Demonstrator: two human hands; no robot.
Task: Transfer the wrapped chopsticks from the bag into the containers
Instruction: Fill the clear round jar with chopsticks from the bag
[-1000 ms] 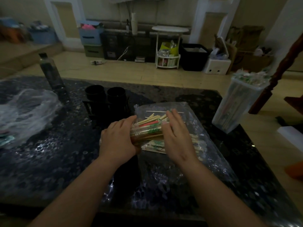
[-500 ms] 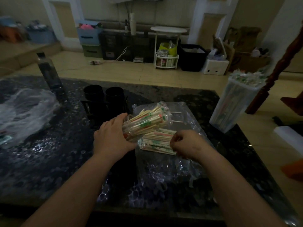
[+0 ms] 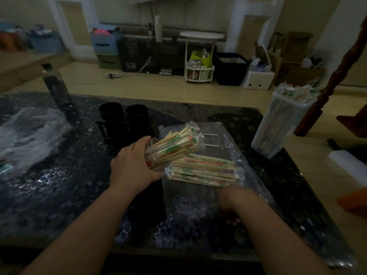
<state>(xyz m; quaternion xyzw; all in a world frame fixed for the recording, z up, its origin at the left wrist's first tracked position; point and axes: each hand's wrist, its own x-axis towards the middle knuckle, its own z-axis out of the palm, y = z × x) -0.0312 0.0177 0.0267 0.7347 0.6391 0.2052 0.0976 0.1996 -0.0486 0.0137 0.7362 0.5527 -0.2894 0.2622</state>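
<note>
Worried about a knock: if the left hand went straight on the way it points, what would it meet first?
The left hand, gripping a chopstick bundle, points away and rightward; likely first the far corner of the plastic bag, just right of the black containers. Depth is unclear.

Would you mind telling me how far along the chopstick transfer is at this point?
Done: the clear container on the right looks packed full. In hand: the left hand grips a bundle above the bag; the right hand is blurred near the bag's front. Left: a layer of chopsticks lies on the bag, and the two black cups show none sticking out.
</note>
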